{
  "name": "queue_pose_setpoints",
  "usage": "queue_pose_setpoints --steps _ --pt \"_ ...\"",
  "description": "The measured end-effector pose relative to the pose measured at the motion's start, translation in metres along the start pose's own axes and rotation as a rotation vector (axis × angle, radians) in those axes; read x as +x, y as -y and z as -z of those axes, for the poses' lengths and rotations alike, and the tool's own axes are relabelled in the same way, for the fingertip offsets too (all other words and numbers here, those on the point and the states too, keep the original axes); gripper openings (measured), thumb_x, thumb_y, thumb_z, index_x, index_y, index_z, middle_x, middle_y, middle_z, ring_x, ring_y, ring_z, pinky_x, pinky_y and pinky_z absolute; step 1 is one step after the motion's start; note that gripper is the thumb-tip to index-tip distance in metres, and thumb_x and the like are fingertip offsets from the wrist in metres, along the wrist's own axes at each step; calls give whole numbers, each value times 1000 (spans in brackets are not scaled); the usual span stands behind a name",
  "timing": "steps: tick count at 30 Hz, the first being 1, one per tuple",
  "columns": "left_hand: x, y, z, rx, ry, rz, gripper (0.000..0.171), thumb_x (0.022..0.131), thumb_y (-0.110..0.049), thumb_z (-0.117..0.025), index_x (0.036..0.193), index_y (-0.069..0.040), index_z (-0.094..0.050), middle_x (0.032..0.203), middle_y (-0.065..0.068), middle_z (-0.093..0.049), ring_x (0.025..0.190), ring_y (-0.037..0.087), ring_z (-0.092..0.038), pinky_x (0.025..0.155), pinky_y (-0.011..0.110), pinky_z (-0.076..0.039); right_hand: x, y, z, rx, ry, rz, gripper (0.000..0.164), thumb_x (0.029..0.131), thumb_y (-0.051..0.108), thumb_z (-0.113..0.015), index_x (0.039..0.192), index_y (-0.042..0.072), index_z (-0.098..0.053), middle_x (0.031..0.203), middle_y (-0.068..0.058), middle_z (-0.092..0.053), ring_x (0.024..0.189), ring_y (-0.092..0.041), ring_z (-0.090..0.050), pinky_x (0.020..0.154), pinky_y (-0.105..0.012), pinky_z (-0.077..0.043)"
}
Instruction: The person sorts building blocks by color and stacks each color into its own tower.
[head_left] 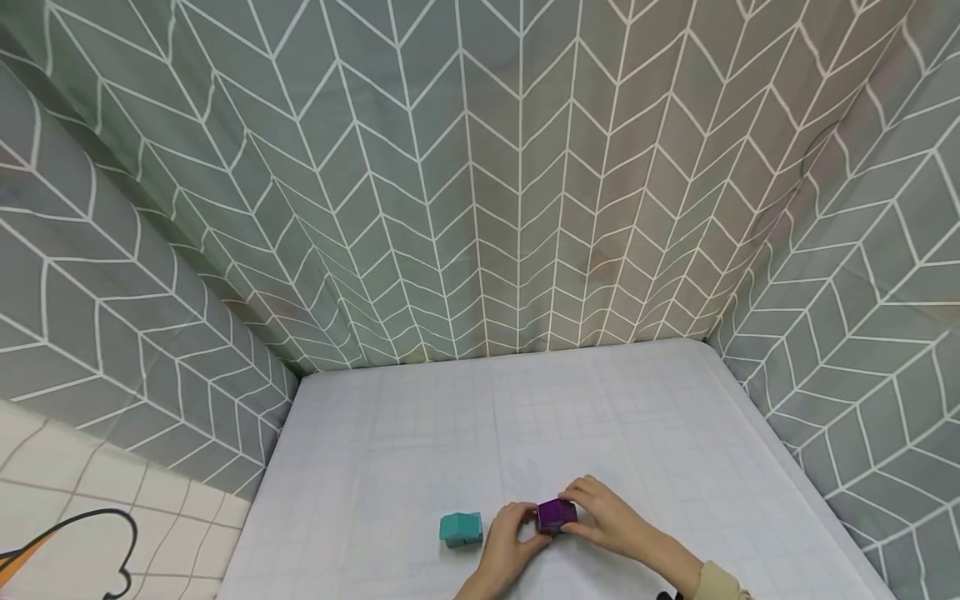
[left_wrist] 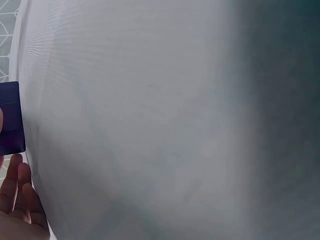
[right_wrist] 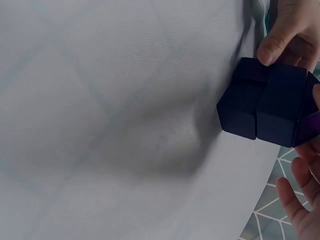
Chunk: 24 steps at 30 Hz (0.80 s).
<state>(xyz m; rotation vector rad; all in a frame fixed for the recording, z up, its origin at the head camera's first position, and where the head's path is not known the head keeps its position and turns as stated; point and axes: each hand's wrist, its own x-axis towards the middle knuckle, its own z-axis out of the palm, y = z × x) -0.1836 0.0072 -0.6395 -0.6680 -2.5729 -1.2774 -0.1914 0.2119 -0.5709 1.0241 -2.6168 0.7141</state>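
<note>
A small purple block (head_left: 557, 515) is held between both hands close over the white-covered table. My left hand (head_left: 507, 543) pinches its left side, thumb toward me and fingers behind. From the right, my right hand (head_left: 613, 518) grips it between thumb and fingers. Up close in the right wrist view, the dark block (right_wrist: 281, 105) shows angled faces and seams dividing it into several segments. Only part of the block (left_wrist: 11, 122) shows at the left edge of the left wrist view. Just left of my left hand lies a teal block (head_left: 461, 528) of similar size with angled top faces.
The table (head_left: 420, 433) has a pale, faintly lined cloth. Grey curtains (head_left: 495, 208) with white chevron lines hang behind it and along both sides. A white lined cloth with a cartoon print (head_left: 75, 542) lies at the lower left.
</note>
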Motion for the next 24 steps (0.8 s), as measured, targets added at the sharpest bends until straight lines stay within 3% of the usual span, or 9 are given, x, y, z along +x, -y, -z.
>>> queue_pose_setpoints --steps 8,14,19,24 --pt "2 -7 9 82 74 68 51 68 -8 -73 113 0 -51 97 2 -57 89 14 -52 79 29 -43 16 -9 11 -39 -52 11 36 77 38 -66 99 10 -64 95 6 -57 88 -7 -51 75 -26 -46" --pt "10 -22 24 149 77 42 52 69 -2 -72 115 2 -48 101 6 -56 94 19 -52 82 31 -44 33 -17 25 -73 -68 20 33 78 36 -66 98 10 -64 95 5 -57 88 -8 -51 75 -29 -47" --pt "21 -40 48 209 48 15 49 71 -3 -71 115 2 -48 103 9 -56 97 22 -52 82 34 -45 47 -24 36 -115 -90 20 29 79 32 -66 96 9 -65 93 3 -60 88 -12 -53 75 -32 -46" --pt "40 -46 84 258 -47 -15 46 77 -10 -67 117 1 -49 109 13 -56 102 25 -52 86 36 -44 66 -36 52 -134 -79 -34 29 83 28 -62 101 5 -64 96 -4 -63 93 -19 -55 81 -38 -45"
